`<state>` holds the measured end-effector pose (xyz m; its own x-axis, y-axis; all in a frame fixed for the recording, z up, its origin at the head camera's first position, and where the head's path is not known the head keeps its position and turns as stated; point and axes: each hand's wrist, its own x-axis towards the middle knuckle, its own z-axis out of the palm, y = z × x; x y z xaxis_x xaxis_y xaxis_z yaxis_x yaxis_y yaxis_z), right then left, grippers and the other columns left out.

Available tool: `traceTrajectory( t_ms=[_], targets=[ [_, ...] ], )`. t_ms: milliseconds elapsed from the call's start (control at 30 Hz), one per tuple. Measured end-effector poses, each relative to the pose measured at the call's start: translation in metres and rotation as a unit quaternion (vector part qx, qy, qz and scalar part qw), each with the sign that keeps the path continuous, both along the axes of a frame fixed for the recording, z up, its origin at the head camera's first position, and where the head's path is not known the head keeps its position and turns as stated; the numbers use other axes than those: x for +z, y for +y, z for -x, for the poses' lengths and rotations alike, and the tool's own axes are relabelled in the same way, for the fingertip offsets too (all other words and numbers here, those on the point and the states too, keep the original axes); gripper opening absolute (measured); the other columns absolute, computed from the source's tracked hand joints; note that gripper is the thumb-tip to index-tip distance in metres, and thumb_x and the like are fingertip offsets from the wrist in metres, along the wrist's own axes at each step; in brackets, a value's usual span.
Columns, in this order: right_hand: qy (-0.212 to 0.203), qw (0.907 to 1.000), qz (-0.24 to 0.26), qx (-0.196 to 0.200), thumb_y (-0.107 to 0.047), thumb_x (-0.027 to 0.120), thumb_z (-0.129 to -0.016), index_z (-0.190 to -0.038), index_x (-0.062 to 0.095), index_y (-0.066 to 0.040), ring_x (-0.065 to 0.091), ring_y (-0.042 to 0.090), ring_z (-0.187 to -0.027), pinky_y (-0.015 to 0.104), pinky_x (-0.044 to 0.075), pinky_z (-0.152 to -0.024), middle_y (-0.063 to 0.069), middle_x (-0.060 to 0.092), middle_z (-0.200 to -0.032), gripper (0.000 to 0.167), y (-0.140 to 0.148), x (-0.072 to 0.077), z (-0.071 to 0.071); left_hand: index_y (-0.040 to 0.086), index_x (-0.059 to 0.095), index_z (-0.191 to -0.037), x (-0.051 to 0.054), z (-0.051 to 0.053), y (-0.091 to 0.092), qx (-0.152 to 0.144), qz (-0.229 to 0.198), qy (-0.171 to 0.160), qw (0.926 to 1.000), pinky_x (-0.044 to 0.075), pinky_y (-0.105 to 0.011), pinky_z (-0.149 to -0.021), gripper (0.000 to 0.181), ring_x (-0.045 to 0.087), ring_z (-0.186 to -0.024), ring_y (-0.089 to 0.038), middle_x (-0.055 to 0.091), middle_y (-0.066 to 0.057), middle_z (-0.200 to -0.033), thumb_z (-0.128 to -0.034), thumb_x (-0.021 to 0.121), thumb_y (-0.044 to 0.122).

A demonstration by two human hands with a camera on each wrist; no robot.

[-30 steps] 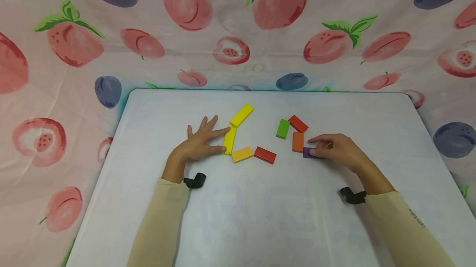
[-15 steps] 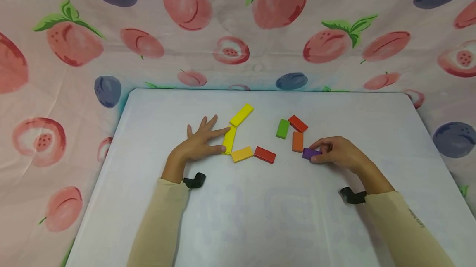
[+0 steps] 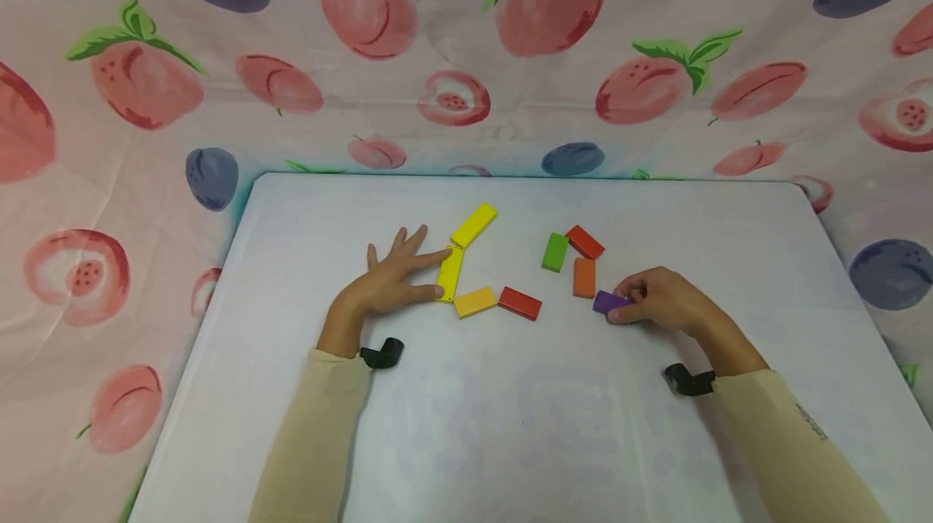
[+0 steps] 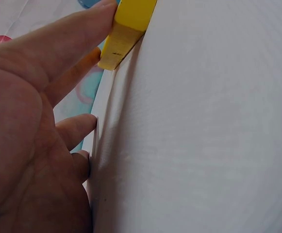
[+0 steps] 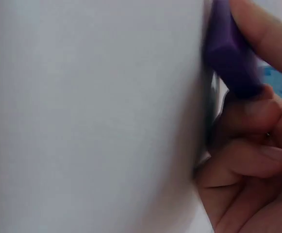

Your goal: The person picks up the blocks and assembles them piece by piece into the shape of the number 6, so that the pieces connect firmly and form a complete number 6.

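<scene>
Near the table's middle my left hand (image 3: 389, 281) lies with its fingers spread, thumb and index fingertip touching the long yellow block (image 3: 451, 273). My right hand (image 3: 669, 299) pinches a purple block (image 3: 609, 303) between thumb and curled fingers, just below and right of an orange block (image 3: 584, 277). In the right wrist view the purple block (image 5: 230, 51) shows against the thumb, other fingers curled. The left wrist view shows the end of the yellow block (image 4: 125, 30) beside the thumb.
Another yellow block (image 3: 474, 225) lies above the first. An amber block (image 3: 475, 303) and a red block (image 3: 520, 304) run to the right below. A green block (image 3: 555, 252) and a second red block (image 3: 585, 242) lie behind the orange one on the white table (image 3: 510, 442).
The purple block has tilted, its right end swinging towards the front, and more of it shows. My right fingers have shifted around it. My left hand has stayed in place.
</scene>
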<state>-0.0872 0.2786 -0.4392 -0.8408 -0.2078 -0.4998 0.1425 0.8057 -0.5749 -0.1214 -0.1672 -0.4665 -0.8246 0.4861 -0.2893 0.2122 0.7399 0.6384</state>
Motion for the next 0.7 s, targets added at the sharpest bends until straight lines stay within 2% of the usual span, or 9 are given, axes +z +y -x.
traceTrajectory(
  t_ms=[133,233,367,700],
  targets=[
    [-0.022,0.9996,0.008,-0.012,-0.043,0.087,-0.079,-0.108,0.075,-0.006,0.05,0.021,-0.086,0.029,0.039,-0.066,0.002,0.055,-0.08,0.049,0.0019,-0.001,-0.0034,0.041,0.043,-0.154,-0.0009,0.0008,0.0011,-0.001,0.0,0.001,1.0,-0.023,-0.07,-0.115,0.066,-0.015,-0.16,-0.028,0.001,0.002,-0.174,-0.094,0.067,0.051],
    [-0.043,0.9983,0.03,-0.025,-0.044,0.086,-0.08,-0.113,0.073,-0.006,0.055,0.02,-0.08,0.029,0.043,-0.065,0.001,0.058,-0.079,0.052,0.003,-0.0027,-0.0052,0.041,0.043,-0.154,-0.0012,0.0009,0.0019,-0.001,0.0,0.002,1.0,-0.023,-0.07,-0.115,0.066,-0.015,-0.16,-0.028,0.002,0.002,-0.174,-0.0939,0.068,0.05],
    [-0.066,0.9952,0.063,-0.035,-0.04,0.084,-0.083,-0.113,0.071,-0.005,0.058,0.018,-0.069,0.03,0.046,-0.064,0.0,0.059,-0.076,0.047,0.0032,-0.0059,-0.0056,0.041,0.043,-0.154,-0.0006,0.0006,0.0019,0.002,-0.002,-0.001,1.0,-0.023,-0.07,-0.115,0.065,-0.015,-0.16,-0.027,0.002,0.003,-0.174,-0.0938,0.068,0.05],
    [-0.074,0.9912,0.1,-0.045,-0.034,0.081,-0.088,-0.111,0.071,-0.005,0.059,0.019,-0.071,0.033,0.045,-0.069,0.002,0.063,-0.08,0.039,0.0051,-0.0085,-0.0082,0.041,0.043,-0.154,0.0,0.0003,0.0011,0.001,0.002,-0.002,1.0,-0.023,-0.07,-0.115,0.066,-0.016,-0.16,-0.027,0.001,0.002,-0.174,-0.094,0.068,0.05]
  ],
)
